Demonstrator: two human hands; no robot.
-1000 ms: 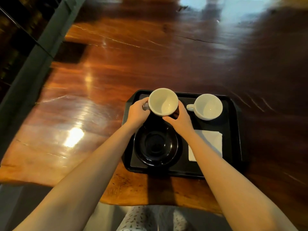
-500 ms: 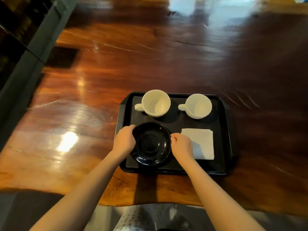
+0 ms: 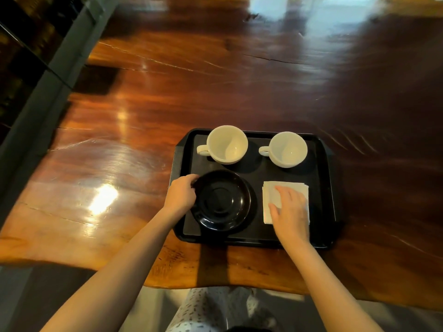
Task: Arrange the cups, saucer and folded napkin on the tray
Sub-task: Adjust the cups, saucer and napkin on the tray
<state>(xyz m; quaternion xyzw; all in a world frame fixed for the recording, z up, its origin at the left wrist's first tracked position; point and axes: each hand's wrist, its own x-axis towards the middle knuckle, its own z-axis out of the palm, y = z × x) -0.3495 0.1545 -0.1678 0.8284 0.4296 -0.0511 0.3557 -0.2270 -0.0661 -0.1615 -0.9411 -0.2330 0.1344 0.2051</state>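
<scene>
Head camera shows the black tray (image 3: 321,192) holding everything. Both white cups (empty) sit at its far side, left cup (image 3: 227,144) beside right cup (image 3: 289,149). The left hand (image 3: 181,194) pinches the saucer (image 3: 221,200) rim at the tray's near left. The right hand (image 3: 288,210) lies flat and open on the napkin (image 3: 271,200), near right. I think it's straightening time; next, gently nudge the napkin square.

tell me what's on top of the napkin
The right hand lies flat on the napkin, covering its near right part. Nothing else shows on it. Whether anything sits beneath the palm cannot be seen. The napkin rests on the tray.
</scene>
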